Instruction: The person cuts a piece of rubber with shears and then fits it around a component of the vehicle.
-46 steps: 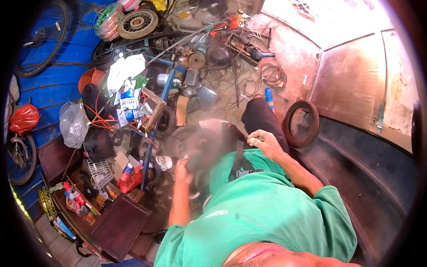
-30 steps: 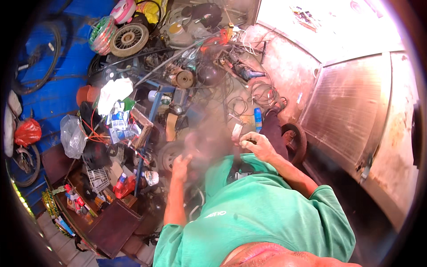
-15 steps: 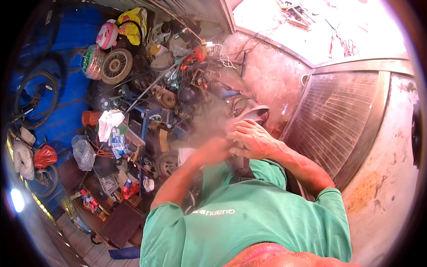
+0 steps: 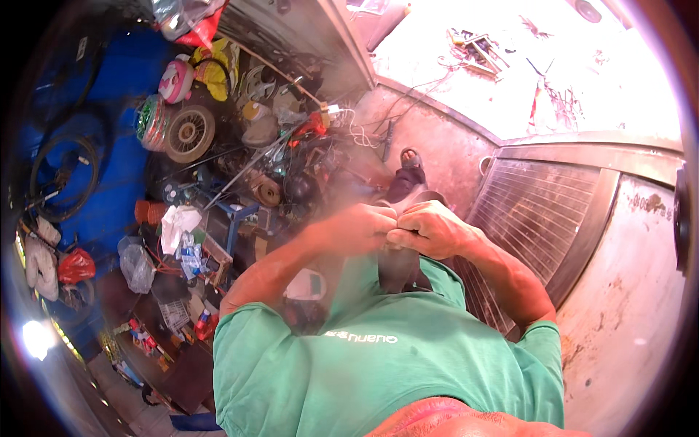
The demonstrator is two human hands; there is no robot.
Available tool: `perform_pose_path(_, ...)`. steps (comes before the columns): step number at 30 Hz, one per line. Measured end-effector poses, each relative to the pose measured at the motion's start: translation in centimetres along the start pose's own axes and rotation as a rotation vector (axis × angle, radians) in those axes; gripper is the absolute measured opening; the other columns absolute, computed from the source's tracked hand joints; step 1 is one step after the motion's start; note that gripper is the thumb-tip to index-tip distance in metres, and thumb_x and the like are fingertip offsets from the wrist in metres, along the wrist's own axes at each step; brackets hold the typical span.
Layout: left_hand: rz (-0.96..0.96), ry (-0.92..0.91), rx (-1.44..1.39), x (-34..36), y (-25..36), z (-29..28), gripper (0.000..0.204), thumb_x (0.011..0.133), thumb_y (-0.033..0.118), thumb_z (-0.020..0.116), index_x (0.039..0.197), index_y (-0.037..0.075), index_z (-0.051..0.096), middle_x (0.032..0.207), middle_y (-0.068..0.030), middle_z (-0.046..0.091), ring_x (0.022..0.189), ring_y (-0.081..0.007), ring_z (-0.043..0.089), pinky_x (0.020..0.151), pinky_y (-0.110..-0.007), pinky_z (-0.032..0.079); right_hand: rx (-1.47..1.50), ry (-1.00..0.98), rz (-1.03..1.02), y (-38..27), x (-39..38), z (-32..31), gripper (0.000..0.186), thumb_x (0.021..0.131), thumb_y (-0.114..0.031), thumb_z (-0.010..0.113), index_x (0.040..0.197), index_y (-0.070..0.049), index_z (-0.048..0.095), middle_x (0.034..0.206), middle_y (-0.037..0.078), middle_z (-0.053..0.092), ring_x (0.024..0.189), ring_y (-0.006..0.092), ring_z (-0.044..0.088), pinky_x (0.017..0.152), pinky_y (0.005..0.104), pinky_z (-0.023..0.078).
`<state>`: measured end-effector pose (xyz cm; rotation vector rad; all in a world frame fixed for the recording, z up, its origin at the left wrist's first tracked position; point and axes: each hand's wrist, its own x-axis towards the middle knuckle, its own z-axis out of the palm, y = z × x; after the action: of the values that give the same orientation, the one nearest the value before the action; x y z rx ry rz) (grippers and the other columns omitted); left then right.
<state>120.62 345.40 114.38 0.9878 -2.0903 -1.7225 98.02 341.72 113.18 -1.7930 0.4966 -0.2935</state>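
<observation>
Head view, left hand (image 4: 366,227): fingers curled nearly closed; we cannot tell on what.
Dark strip (image 4: 398,271): just below both hands.
Right hand (image 4: 435,229): thumb and fingers pinched, contents hidden; we should brace both hands together.

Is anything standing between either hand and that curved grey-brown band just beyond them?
Nothing visible does. The left hand and right hand are close together, with the curved grey-brown band directly beyond them; whether they grip it is hidden.
</observation>
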Motion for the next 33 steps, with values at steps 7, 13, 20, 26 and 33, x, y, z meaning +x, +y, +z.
perform_pose_path(7,0.244,0.139,-0.107,8.0,0.3,-6.9,0.006,0.087,0.007,0.068,0.087,0.002,0.066,0.078,-0.0113,0.059,0.074,-0.0275,0.061,0.065,-0.039,0.047,0.435,0.06,-0.035,2.9,3.4,-8.6,0.031,0.098,-0.021,0.058,0.077,-0.001,0.068,0.07,0.011,0.064,0.063,0.0188,0.06,0.061,0.0332,0.048)
perform_pose_path(13,0.212,0.267,-0.138,11.4,1.3,-14.5,0.023,0.091,0.015,0.067,0.075,0.001,0.058,0.07,-0.0074,0.057,0.065,-0.0257,0.059,0.061,-0.037,0.048,1.094,0.25,0.122,2.3,7.8,-12.6,0.037,0.102,-0.025,0.053,0.099,0.008,0.069,0.085,0.003,0.068,0.075,0.0109,0.061,0.066,0.0279,0.05)
perform_pose_path(20,0.123,0.379,-0.335,15.9,-0.6,-15.0,0.016,0.09,0.007,0.065,0.078,-0.002,0.058,0.072,-0.0084,0.053,0.064,-0.0218,0.053,0.057,-0.035,0.044,0.631,0.159,0.088,6.2,9.3,-18.6,0.032,0.101,-0.021,0.053,0.089,0.004,0.069,0.083,0.009,0.069,0.077,0.0134,0.064,0.067,0.0282,0.05)
perform_pose_path(26,0.003,0.373,-0.23,18.5,-4.1,-15.4,0.011,0.091,0.011,0.066,0.088,0.0,0.065,0.081,-0.01,0.06,0.075,-0.0247,0.06,0.067,-0.037,0.049,0.422,0.184,0.212,10.2,9.7,-20.7,0.031,0.1,-0.02,0.056,0.081,0.001,0.068,0.075,0.009,0.067,0.065,0.0153,0.059,0.062,0.0311,0.048)
perform_pose_path(33,-0.182,0.457,-0.224,20.8,-5.1,-17.1,0.01,0.089,0.013,0.067,0.09,0.002,0.067,0.083,-0.0078,0.062,0.079,-0.0243,0.062,0.07,-0.037,0.05,0.457,0.146,0.323,11.6,11.6,-24.4,0.026,0.098,-0.02,0.059,0.09,0.0,0.073,0.076,0.01,0.069,0.069,0.0163,0.063,0.065,0.0307,0.05)
